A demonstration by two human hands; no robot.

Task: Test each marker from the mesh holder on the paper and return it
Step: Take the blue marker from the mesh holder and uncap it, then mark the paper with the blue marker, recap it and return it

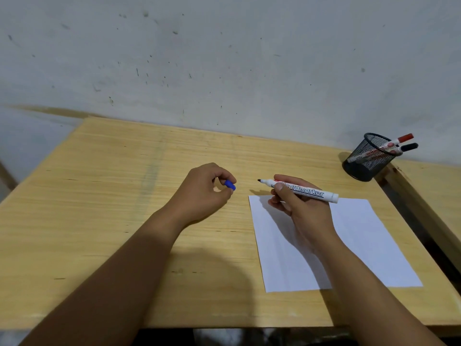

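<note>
My right hand [299, 208] grips a white board marker [309, 192] with its cap off, the dark tip pointing left just above the far left corner of the white paper [361, 245]. My left hand [207, 193] is closed around the blue cap [230, 185], held over the bare table to the left of the paper. The black mesh holder [369, 158] stands at the far right by the wall, with a red-capped marker [399, 140] and a black-capped marker [405, 148] leaning out of it.
The wooden table [112, 208] meets a grey wall at the back. To the right, past a dark gap, is a second wooden surface [434, 181]. The holder sits near the table's right edge.
</note>
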